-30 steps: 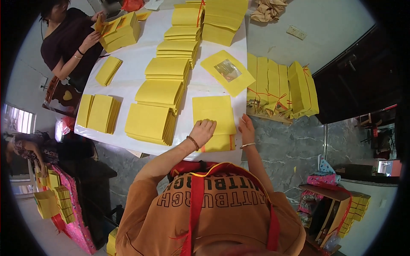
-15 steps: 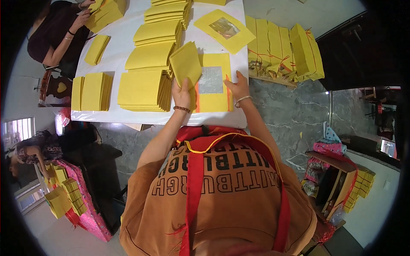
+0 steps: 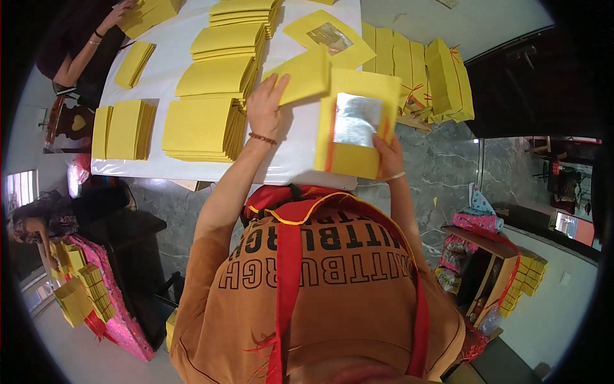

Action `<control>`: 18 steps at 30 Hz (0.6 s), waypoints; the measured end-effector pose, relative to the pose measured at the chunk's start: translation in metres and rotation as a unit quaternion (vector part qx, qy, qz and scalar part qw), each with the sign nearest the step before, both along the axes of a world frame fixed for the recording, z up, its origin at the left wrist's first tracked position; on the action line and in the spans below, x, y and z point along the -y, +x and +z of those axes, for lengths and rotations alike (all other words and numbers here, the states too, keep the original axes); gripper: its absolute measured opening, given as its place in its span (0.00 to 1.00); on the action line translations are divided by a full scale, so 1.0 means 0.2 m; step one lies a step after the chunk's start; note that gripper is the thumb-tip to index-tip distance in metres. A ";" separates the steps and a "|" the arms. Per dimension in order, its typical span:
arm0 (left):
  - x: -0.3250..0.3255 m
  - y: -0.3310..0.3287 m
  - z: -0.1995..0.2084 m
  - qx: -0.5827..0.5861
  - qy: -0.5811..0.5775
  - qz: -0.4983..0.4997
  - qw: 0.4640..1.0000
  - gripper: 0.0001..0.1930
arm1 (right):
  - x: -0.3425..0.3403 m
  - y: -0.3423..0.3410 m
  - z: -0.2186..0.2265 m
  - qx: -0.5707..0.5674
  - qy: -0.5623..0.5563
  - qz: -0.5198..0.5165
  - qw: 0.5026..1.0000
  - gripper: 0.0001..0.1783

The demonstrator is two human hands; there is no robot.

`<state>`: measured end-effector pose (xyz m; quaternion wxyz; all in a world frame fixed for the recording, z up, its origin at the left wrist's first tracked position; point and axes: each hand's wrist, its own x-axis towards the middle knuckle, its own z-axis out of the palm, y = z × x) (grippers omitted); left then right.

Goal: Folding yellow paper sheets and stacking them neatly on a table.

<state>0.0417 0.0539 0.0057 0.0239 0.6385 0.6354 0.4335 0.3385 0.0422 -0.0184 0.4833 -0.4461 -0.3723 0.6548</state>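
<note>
My left hand (image 3: pixel 264 110) is closed on the edge of a folded yellow paper packet (image 3: pixel 306 75), slightly blurred, held above the white-covered table (image 3: pixel 297 150). My right hand (image 3: pixel 389 157) grips the right side of yellow paper sheets (image 3: pixel 361 160) with a silver foil rectangle (image 3: pixel 357 120) and orange strips along the sides. These sheets extend past the table's right edge, tilted a little; the thumb lies on the front and the other fingers are hidden behind. A stack of folded yellow paper (image 3: pixel 199 128) stands just left of my left hand.
More folded yellow stacks (image 3: pixel 214 77) run up the table. Beyond my hands lies a yellow sheet with a foil panel (image 3: pixel 329 38). Bundles tied with red string (image 3: pixel 409 70) stand right of the table. Another person's arm (image 3: pixel 86 57) reaches in at far left. A wooden shelf (image 3: pixel 489 256) stands behind right.
My right hand has lifted the foil-panelled sheets off the table and moved them right. The folded packet in my left hand has tilted from upright to nearly sideways.
</note>
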 end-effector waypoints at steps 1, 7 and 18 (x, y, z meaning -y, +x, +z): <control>-0.04 0.00 0.00 -0.188 0.010 -0.001 0.982 0.25 | 0.01 0.08 0.00 0.004 -0.005 -0.020 1.000 0.22; -0.08 0.05 -0.20 -0.295 -0.265 -0.043 0.917 0.28 | 0.10 0.16 0.02 -0.055 -0.058 -0.130 0.988 0.17; -0.12 -0.02 -0.18 -0.157 -0.168 -0.039 0.972 0.28 | 0.10 -0.17 -0.08 -0.086 -0.076 -0.019 0.993 0.15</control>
